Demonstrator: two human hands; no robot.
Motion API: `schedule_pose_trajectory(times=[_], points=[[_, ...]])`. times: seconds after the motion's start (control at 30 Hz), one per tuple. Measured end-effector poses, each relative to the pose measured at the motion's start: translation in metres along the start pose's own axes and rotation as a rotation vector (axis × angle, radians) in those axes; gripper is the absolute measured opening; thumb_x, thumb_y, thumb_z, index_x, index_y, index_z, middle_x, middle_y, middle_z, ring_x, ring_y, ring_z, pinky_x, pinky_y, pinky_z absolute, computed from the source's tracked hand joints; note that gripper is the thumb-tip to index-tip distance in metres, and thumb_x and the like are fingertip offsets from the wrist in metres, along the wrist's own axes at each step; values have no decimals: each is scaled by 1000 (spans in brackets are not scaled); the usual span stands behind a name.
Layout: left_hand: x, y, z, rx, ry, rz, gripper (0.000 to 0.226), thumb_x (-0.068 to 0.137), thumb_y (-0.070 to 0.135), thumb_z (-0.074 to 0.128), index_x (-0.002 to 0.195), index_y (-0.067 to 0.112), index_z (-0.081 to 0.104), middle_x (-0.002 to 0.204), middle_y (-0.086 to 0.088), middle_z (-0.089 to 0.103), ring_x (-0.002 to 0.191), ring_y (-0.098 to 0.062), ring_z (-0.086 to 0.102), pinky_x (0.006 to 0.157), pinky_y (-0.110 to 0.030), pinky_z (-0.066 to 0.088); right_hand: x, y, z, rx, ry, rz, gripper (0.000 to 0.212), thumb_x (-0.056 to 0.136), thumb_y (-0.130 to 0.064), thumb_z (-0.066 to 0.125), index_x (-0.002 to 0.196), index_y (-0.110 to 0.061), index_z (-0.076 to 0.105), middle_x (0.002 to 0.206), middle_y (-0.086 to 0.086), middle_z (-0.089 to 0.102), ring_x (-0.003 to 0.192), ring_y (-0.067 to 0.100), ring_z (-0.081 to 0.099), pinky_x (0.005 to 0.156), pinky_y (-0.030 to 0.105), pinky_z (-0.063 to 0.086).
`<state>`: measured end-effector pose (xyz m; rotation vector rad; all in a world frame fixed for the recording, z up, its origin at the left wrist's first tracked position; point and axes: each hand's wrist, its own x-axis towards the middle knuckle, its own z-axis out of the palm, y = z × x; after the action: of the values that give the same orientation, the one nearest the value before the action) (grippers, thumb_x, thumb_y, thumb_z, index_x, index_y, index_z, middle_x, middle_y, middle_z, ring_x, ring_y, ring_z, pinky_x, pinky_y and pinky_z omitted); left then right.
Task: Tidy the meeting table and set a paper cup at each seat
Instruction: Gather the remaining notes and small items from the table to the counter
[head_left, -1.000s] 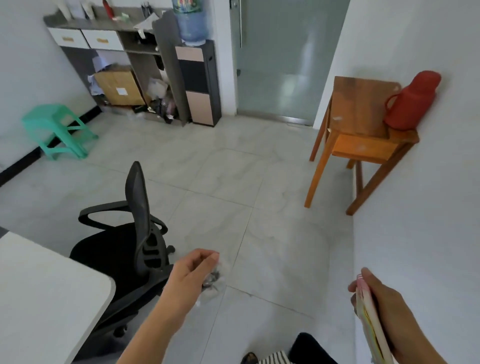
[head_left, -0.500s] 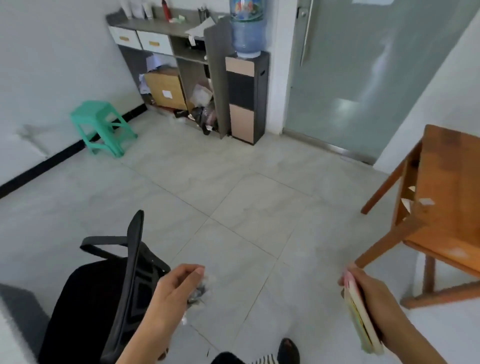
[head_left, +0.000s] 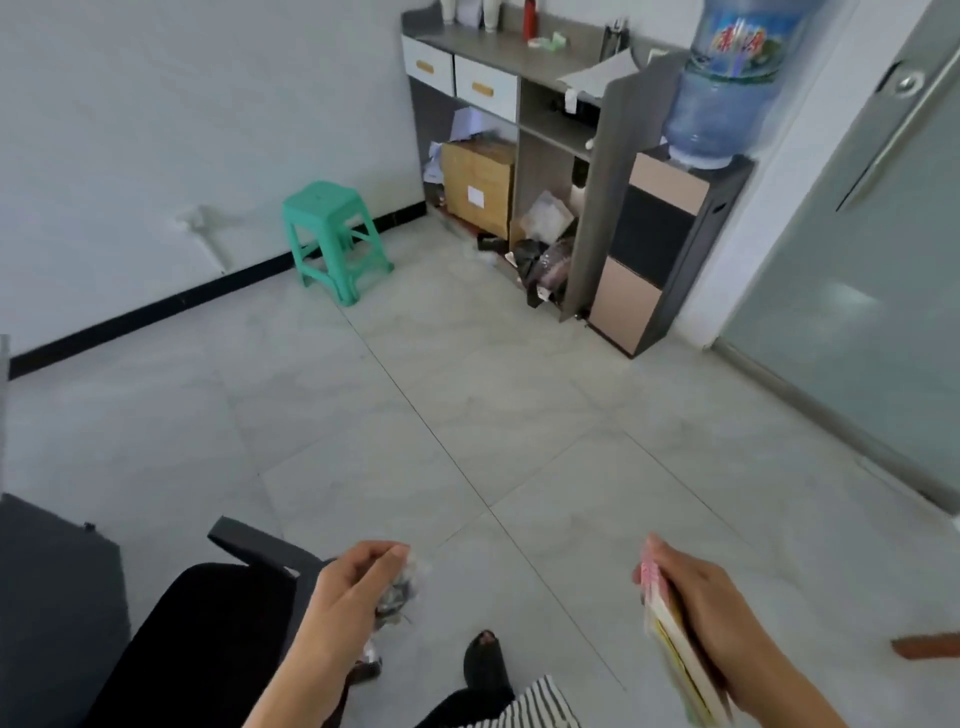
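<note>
My left hand (head_left: 348, 592) is at the bottom centre, closed around a crumpled clear wrapper (head_left: 402, 590) with dark bits in it. My right hand (head_left: 701, 597) is at the bottom right, gripping a thin stack of books (head_left: 675, 654) held edge-on, with pink and yellow covers. Both hands hang over the tiled floor. The meeting table and paper cups are out of sight.
A black office chair (head_left: 208, 639) is at my lower left. A green plastic stool (head_left: 335, 236) stands by the left wall. A grey shelf unit (head_left: 519, 119) with boxes and bags under it and a water dispenser (head_left: 670, 244) stand ahead; a glass door (head_left: 857, 270) is right.
The view has swung left and moved forward: the wooden table and red flask have left the frame, and the shelf and dispenser are nearer. Both hands keep their loads.
</note>
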<state>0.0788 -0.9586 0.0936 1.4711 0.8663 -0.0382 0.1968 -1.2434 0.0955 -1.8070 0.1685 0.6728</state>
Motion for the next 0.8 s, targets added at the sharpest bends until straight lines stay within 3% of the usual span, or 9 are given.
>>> schedule_pose_trajectory(times=[0.1,0.23,0.33,0.47,0.57,0.67,0.73,0.8], points=[[70,65,2,24,-8,67,16,94,15,58,96,3,67,76,-14,62,61,-23,57,53,-29,44,54,-50,1,-77,43,-55,93,58,-74,49,82,16,54,62,9,51,53,15,45,59,29,36],[145,132,14,63,-53,115,14,94,15,57,91,7,69,75,-7,66,67,-18,63,61,-25,49,120,-97,-14,-60,141,0,113,45,-91,56,83,15,52,62,13,50,53,19,43,59,31,34],[202,163,26,58,-53,111,14,93,15,58,88,10,70,75,-4,67,67,-16,65,65,-27,50,180,-117,-22,-88,208,48,123,32,-98,50,84,13,55,62,12,56,54,19,48,62,32,37],[287,196,41,77,-18,73,14,94,14,58,88,9,70,72,-3,63,58,-8,62,54,-17,49,279,-157,-22,-78,151,81,105,49,-84,52,85,14,58,62,12,58,55,20,51,63,32,39],[346,229,46,66,50,39,15,94,11,58,86,7,70,67,-4,61,58,-14,57,50,-19,45,361,-199,-19,-69,91,44,89,67,-73,59,81,15,59,58,10,55,51,17,47,61,31,38],[401,281,45,57,97,67,15,93,6,57,84,5,69,62,-5,58,53,-14,54,45,-18,42,442,-262,-8,-100,12,-2,67,87,-55,50,74,11,56,58,10,48,51,17,44,59,28,37],[438,315,43,45,153,109,14,93,8,57,85,5,69,61,-1,61,56,-13,55,49,-19,44,492,-312,1,-117,-42,-74,54,93,-48,47,68,-1,56,56,9,46,46,15,43,52,25,40],[468,337,41,11,185,111,14,94,10,57,87,5,68,62,2,66,61,-15,58,57,-24,45,538,-359,15,-185,-137,-146,55,94,-47,46,64,0,51,56,10,46,47,15,45,54,27,41]])
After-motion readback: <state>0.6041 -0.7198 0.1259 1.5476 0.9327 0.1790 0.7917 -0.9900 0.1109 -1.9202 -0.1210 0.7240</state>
